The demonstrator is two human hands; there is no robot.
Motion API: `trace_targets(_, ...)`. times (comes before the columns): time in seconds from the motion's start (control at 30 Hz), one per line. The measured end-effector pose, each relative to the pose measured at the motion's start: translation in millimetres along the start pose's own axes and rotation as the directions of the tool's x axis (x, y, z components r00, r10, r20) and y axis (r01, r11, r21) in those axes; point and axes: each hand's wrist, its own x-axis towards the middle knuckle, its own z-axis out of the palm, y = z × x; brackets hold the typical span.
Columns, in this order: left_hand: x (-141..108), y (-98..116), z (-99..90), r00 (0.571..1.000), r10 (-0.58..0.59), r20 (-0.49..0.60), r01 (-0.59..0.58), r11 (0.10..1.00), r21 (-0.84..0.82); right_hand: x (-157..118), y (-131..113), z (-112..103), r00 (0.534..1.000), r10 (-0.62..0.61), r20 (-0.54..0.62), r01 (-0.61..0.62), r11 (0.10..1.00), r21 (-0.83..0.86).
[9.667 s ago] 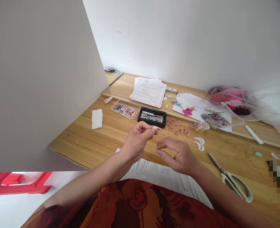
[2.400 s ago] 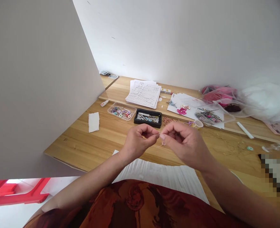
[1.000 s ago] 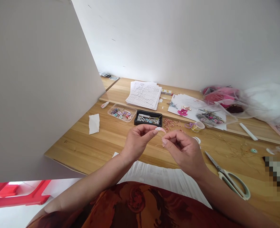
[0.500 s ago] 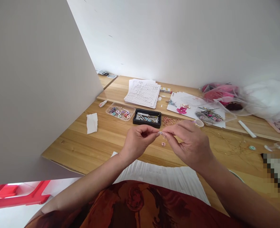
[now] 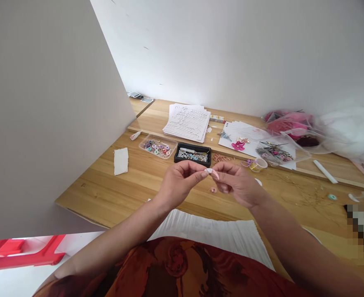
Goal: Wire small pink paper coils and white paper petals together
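Note:
Over the wooden table, my left hand (image 5: pixel 178 181) pinches one end of a small pale piece (image 5: pixel 210 170) between thumb and index finger. The fingertips of my right hand (image 5: pixel 237 183) close on its other side, where a pinkish edge shows. The piece is too small to make out exactly. Just below the fingers, a small pink ring-shaped spool (image 5: pixel 213 190) lies on the wood. Behind my hands stands a black tray (image 5: pixel 192 161) of beads with a white tube in it, and pink curled pieces (image 5: pixel 221 158) lie beside it.
A clear box (image 5: pixel 158 147) of colourful spools, stacked white sheets (image 5: pixel 186 122), a magenta flower (image 5: pixel 238 145), a bag of stems (image 5: pixel 274 152) and a clear roll (image 5: pixel 258 165) stand further back. White paper (image 5: pixel 120 161) lies left; a white stick (image 5: pixel 325 171) and thin wires lie right.
My right hand has lowered and turned, its fingers now more curled beneath the piece. More of the pale piece shows, and the roll and purple-handled scissors are uncovered. The view has shifted slightly.

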Motion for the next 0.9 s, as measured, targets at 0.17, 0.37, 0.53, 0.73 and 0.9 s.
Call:
trace_targets(0.17, 3, -7, 2.0, 0.996, -0.012, -0.089, 0.002, 0.994, -0.107, -9, 20, 14, 0.984, 0.175, 0.018, -0.171, 0.931, 0.324)
trace_targets(0.37, 4, -7, 3.3, 0.995, 0.018, -0.096, -0.022, 0.999, -0.036, -23, 27, 28, 0.990, 0.038, -0.137, -0.016, 0.987, 0.157)
trace_targets(0.53, 3, -5, 5.2, 0.990, 0.094, -0.107, -0.085, 0.993, 0.084, -36, 22, 32, 0.955, -0.220, -0.196, 0.170, 0.955, -0.243)
trace_targets(0.73, -3, 2, 5.1, 0.988, 0.144, -0.046, -0.122, 0.939, 0.321, -39, -6, 26, 0.733, -0.677, -0.069, 0.399, 0.509, -0.763)
trace_targets(0.9, -7, 12, 6.2, 0.989, 0.137, 0.053, -0.147, 0.895, 0.421, -25, -27, 16, 0.692, -0.719, 0.059, 0.475, 0.392, -0.788)
